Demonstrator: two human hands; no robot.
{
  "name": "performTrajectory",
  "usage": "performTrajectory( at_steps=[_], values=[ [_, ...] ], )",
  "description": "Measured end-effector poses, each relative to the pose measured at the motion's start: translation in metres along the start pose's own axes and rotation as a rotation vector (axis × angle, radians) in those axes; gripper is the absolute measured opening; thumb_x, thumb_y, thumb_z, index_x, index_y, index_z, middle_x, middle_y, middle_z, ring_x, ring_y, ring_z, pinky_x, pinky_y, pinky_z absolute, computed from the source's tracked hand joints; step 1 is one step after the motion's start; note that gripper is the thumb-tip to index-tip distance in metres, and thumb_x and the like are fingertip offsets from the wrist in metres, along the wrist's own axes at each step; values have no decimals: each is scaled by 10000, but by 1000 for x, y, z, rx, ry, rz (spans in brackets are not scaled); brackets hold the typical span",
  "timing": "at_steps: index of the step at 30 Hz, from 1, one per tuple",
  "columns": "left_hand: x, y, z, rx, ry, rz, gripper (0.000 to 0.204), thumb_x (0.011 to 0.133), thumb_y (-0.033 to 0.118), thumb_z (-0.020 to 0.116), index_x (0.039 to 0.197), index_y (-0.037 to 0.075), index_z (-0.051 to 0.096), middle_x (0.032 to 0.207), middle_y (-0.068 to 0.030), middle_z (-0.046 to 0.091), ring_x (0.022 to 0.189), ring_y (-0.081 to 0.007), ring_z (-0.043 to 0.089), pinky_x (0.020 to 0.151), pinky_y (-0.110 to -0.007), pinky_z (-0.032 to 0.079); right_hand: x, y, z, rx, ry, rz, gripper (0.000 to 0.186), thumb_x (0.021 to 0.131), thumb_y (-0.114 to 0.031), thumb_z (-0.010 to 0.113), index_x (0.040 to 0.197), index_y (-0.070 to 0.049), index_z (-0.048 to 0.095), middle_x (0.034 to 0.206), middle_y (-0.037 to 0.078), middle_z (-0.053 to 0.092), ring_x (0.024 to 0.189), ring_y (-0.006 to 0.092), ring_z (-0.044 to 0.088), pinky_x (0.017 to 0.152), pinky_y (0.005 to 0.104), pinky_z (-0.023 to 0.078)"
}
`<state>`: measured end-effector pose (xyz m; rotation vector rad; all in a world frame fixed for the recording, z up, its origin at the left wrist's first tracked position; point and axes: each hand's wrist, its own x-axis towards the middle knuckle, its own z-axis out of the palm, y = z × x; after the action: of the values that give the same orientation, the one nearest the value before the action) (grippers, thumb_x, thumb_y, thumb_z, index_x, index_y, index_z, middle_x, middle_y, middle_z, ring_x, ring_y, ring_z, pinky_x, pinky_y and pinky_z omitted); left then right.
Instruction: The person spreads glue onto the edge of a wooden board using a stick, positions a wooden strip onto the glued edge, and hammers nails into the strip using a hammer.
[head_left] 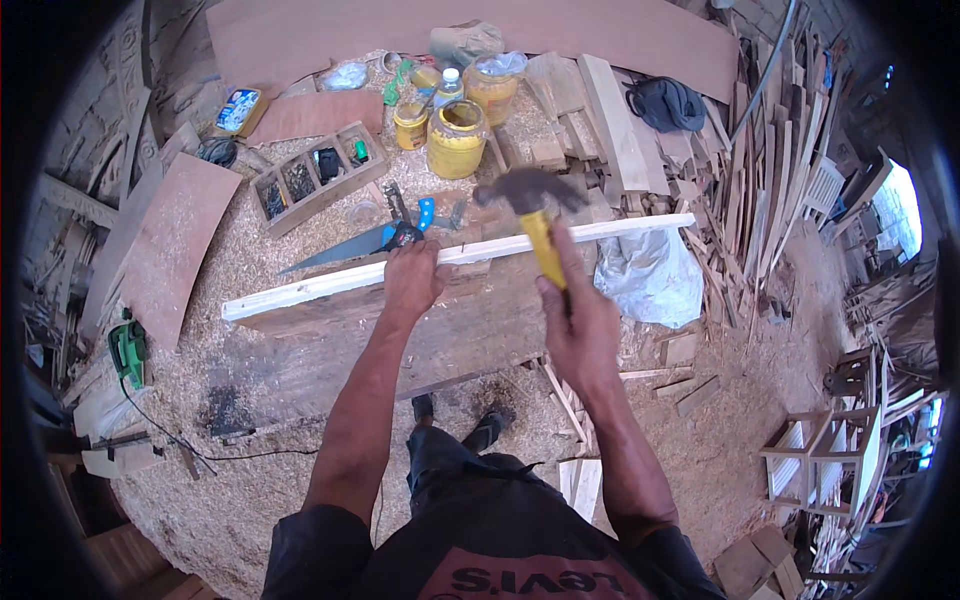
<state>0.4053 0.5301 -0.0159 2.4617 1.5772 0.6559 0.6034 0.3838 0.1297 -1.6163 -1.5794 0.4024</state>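
Note:
My right hand (582, 335) is closed round the yellow handle of a claw hammer (540, 205), its dark head raised above a long pale wooden plank (560, 237). The plank stands on edge and slants across the workbench (480, 330). My left hand (412, 280) grips the plank left of its middle, with the fingers bent over the top edge and partly hidden. Just beyond those fingers is a dark tool (403, 236) whose kind I cannot make out. A handsaw (345, 248) with a blue handle lies behind the plank.
A divided wooden box (318, 180) of small hardware sits at the back left. Yellow tubs (458, 145) and a bottle (449, 88) stand behind. A white plastic bag (650, 280) lies by the plank's right end. A green power tool (128, 350) and its cord are left; stacked wood strips (770, 170) right.

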Motion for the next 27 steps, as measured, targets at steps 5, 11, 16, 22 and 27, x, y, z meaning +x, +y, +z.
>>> performTrajectory(
  at_steps=[5,11,16,22,27],
  values=[
    [-3,2,1,-50,77,0,362,766,319,816,957,44,679,968,-139,702,960,-323,669,879,-447,488,29,-40,-33,206,427,-317,659,1013,-70,560,1599,-55,260,1357,197,638,754,176,694,621,320,540],
    [-2,9,3,-103,92,-55,373,755,308,830,999,51,711,958,-172,714,974,-368,669,882,-484,484,26,-7,1,262,517,-387,661,997,-18,544,1592,-16,256,930,137,693,661,125,585,556,302,498],
    [-10,13,6,-72,102,-30,341,756,312,815,902,41,668,913,-129,693,917,-317,669,945,-462,461,-14,79,59,-273,38,-95,630,972,-81,604,1560,-168,393,934,233,701,659,370,669,642,460,545],
    [-15,7,10,85,254,116,374,782,356,775,957,43,668,918,-119,689,963,-300,655,998,-483,426,-19,98,67,-323,-94,97,644,976,-127,596,1572,-203,363,829,250,659,699,444,651,662,518,517],
    [-2,21,12,62,92,10,421,792,430,763,945,45,687,954,-138,704,1005,-328,651,966,-458,450,-16,95,60,-298,-111,76,663,968,-112,603,1576,-204,355,839,263,662,724,443,659,666,517,525]
  ],
)
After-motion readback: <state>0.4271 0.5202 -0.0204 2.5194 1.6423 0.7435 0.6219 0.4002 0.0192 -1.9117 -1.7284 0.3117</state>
